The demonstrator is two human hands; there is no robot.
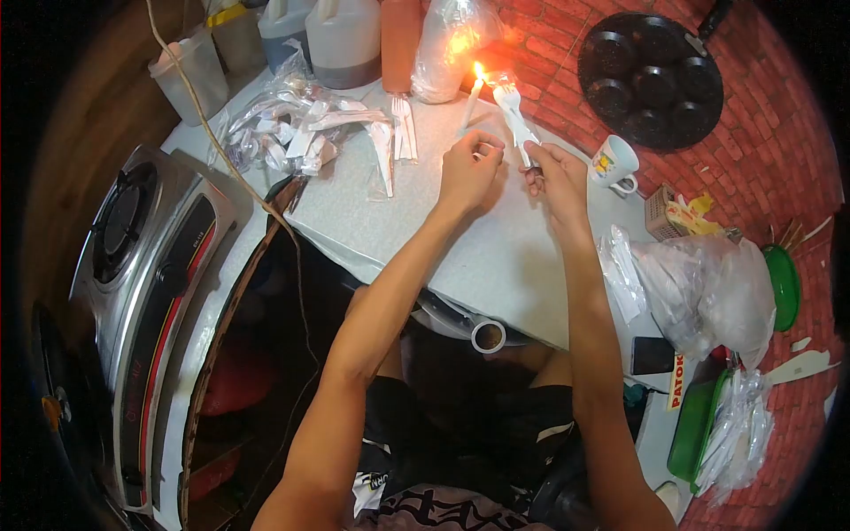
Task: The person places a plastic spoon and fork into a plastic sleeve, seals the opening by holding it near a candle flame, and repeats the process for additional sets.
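Note:
My right hand [558, 181] grips a white plastic fork [509, 104] by the handle end. The fork's tines point away from me, close to the flame of a lit white candle [472, 103], and clear wrapping seems to be around it. My left hand [472, 170] is just left of the fork and nearer me than the candle. Its fingers are curled together, and whether they hold anything is hidden. Farther left lie a wrapped fork set [404, 128] and a pile of wrapped plastic cutlery [297, 133] on the white tabletop [354, 226].
Jugs [345, 44] and a plastic-wrapped bundle [452, 49] stand at the back. A mug [614, 162], plastic bags [708, 288] and a green tray [698, 429] are on the right. A gas stove [155, 327] is left; a black molded pan [651, 81] is at upper right.

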